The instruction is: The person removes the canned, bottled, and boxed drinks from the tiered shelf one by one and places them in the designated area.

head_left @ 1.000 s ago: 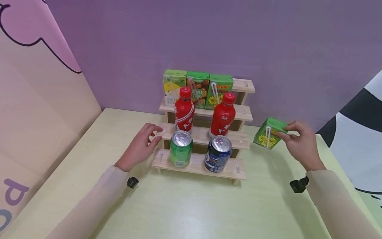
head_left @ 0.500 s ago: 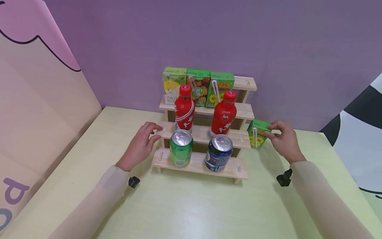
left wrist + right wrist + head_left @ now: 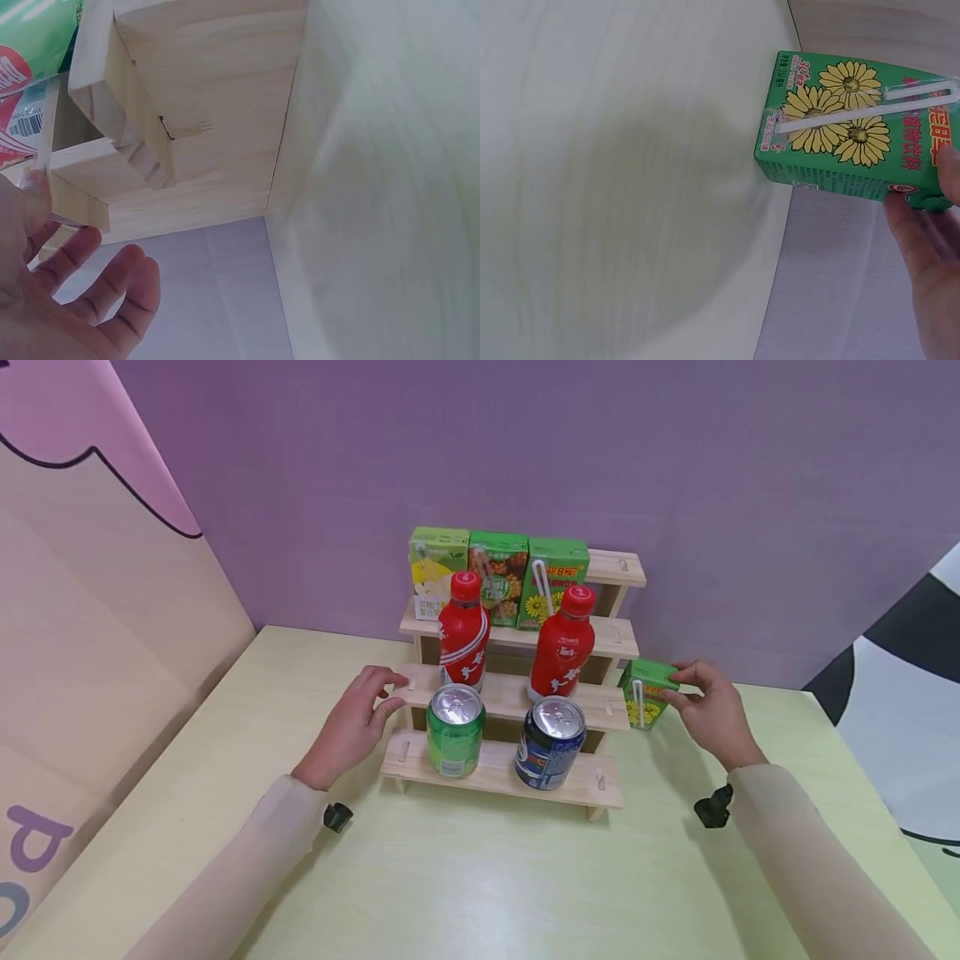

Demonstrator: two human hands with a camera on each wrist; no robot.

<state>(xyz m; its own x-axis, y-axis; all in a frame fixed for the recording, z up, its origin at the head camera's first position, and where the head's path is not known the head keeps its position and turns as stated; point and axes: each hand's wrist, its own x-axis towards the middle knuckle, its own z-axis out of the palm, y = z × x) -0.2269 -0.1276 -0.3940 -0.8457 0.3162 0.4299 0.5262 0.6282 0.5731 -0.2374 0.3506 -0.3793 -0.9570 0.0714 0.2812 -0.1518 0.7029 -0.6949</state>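
Note:
In the head view, my right hand (image 3: 716,714) pinches a green drink carton (image 3: 647,695) by its upper end, thumb against fingers. The carton stands nearly upright beside the right end of a tiered wooden shelf (image 3: 495,777). Yellow flowers and a wrapped white straw mark its front (image 3: 840,112) in the right wrist view. Whether its base touches the table I cannot tell. At the shelf's left end, my left hand (image 3: 348,722) pinches the end of the second step from the bottom; its other fingers (image 3: 139,292) are loosely bent in the left wrist view.
Three drink cartons (image 3: 497,578) stand side by side high on the shelf. Two red bottles (image 3: 465,643) occupy a middle step. A green can (image 3: 455,735) and a blue can (image 3: 550,747) stand on the lowest step. Behind the table (image 3: 480,885) rises a purple wall (image 3: 480,443).
My right hand has carried the carton left, close to the shelf's right end, and straightened its tilt. It hardly moves over the last half second. My left hand stays at the shelf.

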